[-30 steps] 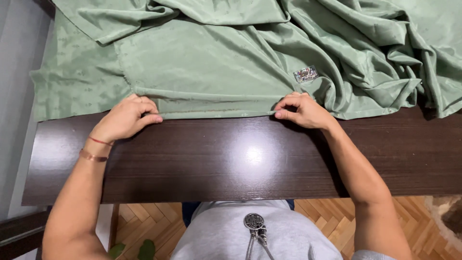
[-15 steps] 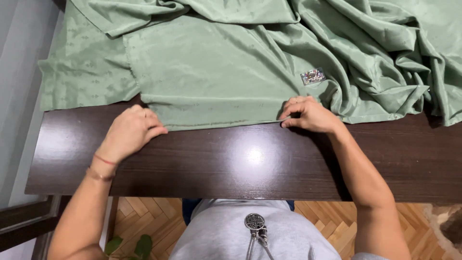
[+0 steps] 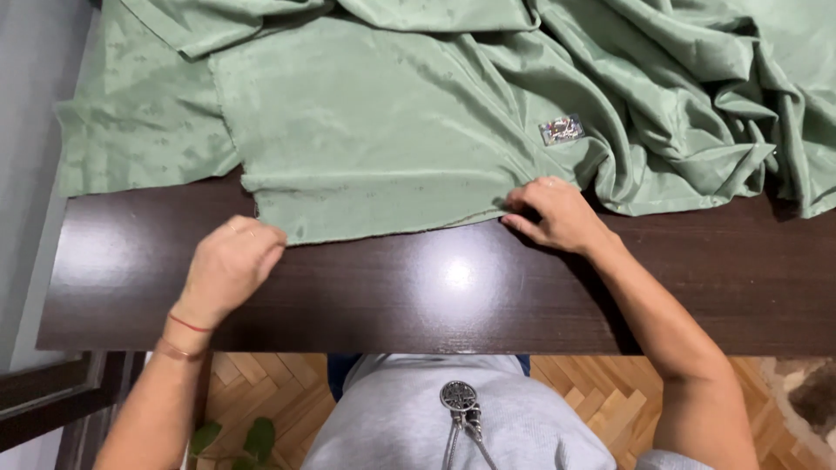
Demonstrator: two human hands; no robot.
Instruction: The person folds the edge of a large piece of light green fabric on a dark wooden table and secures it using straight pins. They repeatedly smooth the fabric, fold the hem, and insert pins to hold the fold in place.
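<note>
A large sage-green cloth (image 3: 392, 122) lies spread and partly bunched over the far half of a dark wooden table (image 3: 453, 287). My left hand (image 3: 228, 268) pinches the cloth's near left corner at the hem. My right hand (image 3: 557, 213) pinches the same hem further right, just below a small sewn-on label (image 3: 562, 130). The hem between both hands runs fairly straight along the table. The right part of the cloth is heaped in folds (image 3: 723, 104).
The table's near edge runs across the lower view, with herringbone wood floor (image 3: 575, 400) below it. A grey wall or panel (image 3: 35, 130) borders the table on the left. A small green plant (image 3: 235, 435) shows by the floor.
Both hands have drawn the cloth's hem nearer to the table's front edge, the left hand more so. The hem looks straighter between them.
</note>
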